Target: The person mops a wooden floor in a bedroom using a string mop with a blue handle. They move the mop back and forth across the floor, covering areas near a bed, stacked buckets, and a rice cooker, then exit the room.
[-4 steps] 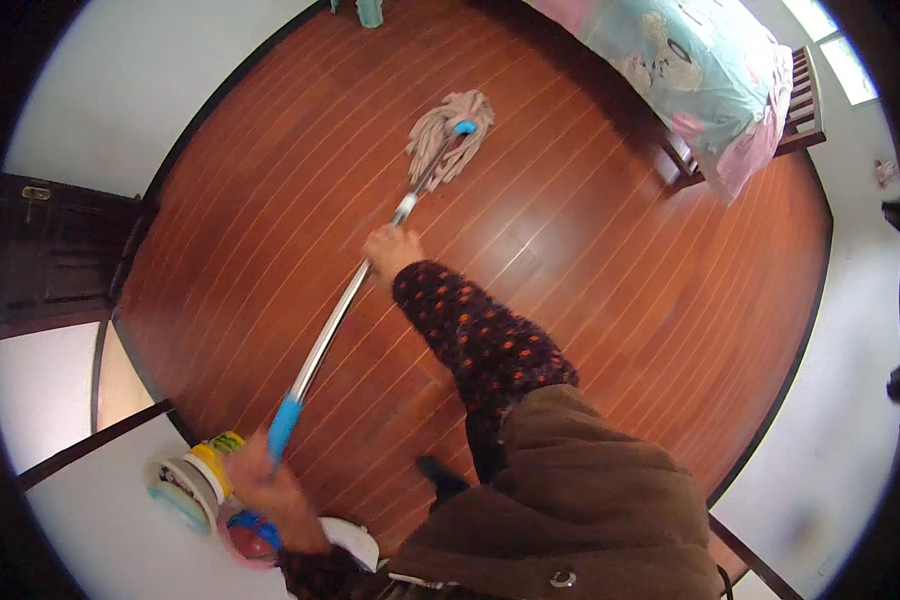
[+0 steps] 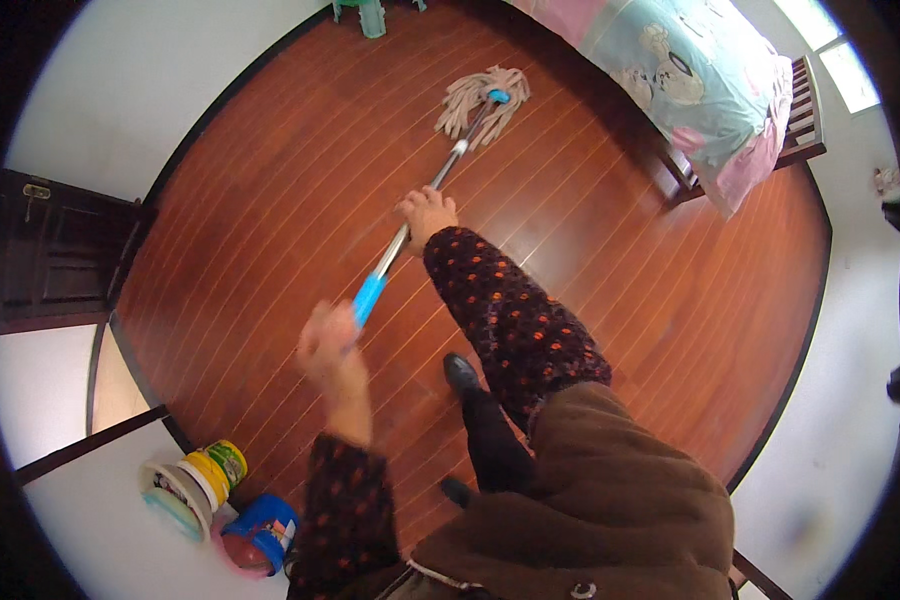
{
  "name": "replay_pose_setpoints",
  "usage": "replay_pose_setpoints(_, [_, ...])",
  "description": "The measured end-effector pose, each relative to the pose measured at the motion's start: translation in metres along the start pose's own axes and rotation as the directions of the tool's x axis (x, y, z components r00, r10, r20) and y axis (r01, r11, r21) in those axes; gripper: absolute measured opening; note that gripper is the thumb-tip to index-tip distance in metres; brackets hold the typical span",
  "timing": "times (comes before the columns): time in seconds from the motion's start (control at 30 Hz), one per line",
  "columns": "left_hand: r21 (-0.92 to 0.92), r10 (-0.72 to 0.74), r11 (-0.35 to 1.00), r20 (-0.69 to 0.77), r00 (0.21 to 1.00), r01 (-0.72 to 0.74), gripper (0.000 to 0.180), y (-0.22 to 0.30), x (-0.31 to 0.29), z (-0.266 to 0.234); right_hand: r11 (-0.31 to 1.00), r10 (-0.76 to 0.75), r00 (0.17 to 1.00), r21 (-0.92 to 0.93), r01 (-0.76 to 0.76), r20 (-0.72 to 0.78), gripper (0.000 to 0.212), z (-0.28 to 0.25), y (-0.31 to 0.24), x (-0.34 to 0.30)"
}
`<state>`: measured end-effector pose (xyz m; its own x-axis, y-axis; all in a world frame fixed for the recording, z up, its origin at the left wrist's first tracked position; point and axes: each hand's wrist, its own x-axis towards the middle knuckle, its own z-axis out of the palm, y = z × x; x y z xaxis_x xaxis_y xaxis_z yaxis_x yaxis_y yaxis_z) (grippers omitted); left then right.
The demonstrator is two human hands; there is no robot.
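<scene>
A string mop with a silver pole, a blue grip and pale beige strands slants across the wooden floor, its head lying spread out ahead of me. My right hand is wrapped round the metal pole about halfway along. Lower on the left, my left hand closes on the blue grip at the pole's top end; it is slightly blurred by motion. Dark speckled sleeves cover both forearms.
A bed with a pastel cover stands at the far right. Along the left wall sit a yellow bucket, a blue bucket and basins. A dark door is at left. Green stool legs show at the far edge.
Both hands and the mop have moved forward and to the right. The mop head has slid farther away, and the left hand no longer covers the buckets.
</scene>
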<state>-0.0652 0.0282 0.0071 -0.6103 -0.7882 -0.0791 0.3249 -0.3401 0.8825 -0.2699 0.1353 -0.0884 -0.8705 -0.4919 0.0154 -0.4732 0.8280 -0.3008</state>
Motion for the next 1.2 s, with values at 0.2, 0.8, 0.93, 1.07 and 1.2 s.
replay_pose_setpoints(0.2, [0.041,0.106,0.991,0.307,0.946,-0.125,0.025,-0.001,-0.023,0.016,0.982,-0.120,0.974,0.118,0.145,-0.194,0.051,-0.025,0.017,-0.020])
replay_pose_setpoints(0.8, [0.295,0.717,0.656,0.041,0.696,-0.694,0.047,0.418,-0.453,-0.462,0.659,-0.713,0.701,0.369,0.656,0.028,0.018,0.218,-0.359,-0.465])
replay_pose_setpoints(0.93, [0.331,0.739,0.661,-0.131,0.661,-0.673,0.047,0.401,-0.498,-0.459,0.623,-0.726,0.685,0.361,0.694,-0.065,0.021,0.226,-0.352,-0.512])
replay_pose_setpoints(1.07, [0.395,0.743,0.652,-0.158,0.651,-0.648,0.050,0.389,-0.506,-0.449,0.625,-0.736,0.677,0.391,0.676,0.007,0.022,0.211,-0.310,-0.518])
replay_pose_setpoints(1.2, [0.569,0.760,0.538,-0.008,0.650,-0.622,0.044,0.384,-0.493,-0.434,0.701,-0.640,0.768,0.396,0.594,-0.019,0.020,0.172,-0.230,-0.520])
